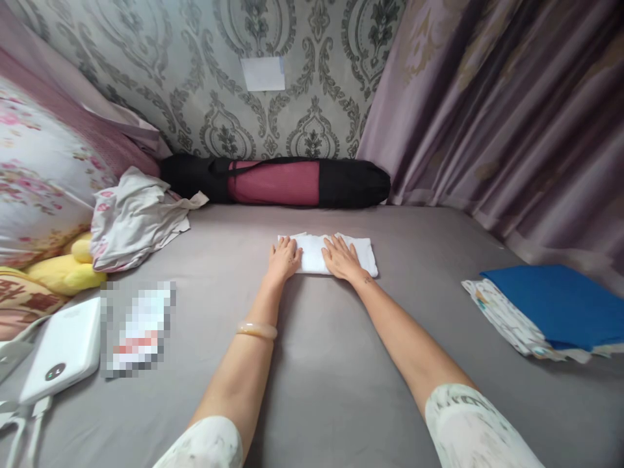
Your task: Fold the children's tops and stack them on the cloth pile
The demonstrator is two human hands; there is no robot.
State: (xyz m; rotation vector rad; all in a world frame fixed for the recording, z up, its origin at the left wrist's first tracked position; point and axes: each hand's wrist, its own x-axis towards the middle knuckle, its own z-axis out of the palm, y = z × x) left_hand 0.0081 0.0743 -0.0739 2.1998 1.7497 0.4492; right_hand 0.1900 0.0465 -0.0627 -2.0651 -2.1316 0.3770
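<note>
A white folded cloth (361,255) lies flat on the grey bed sheet (331,364), a wide low rectangle with its long side across my view. On its left end rests my left hand (285,257), palm down with the fingers stretched forward. My right hand (341,257) presses flat on the cloth right of its middle, fingers spread. Neither hand grips anything. The cloth shows between the hands and out past the right one; the parts under my palms are hidden. A pale bangle (257,331) circles my left forearm.
A black and dark pink roll bag (273,182) lies along the wall. To the right is a folded blue cloth (560,302) over a patterned one. On the left are a crumpled cloth (141,218), a yellow plush toy (68,273), a white power bank (63,351) with cables, and a blurred-out item.
</note>
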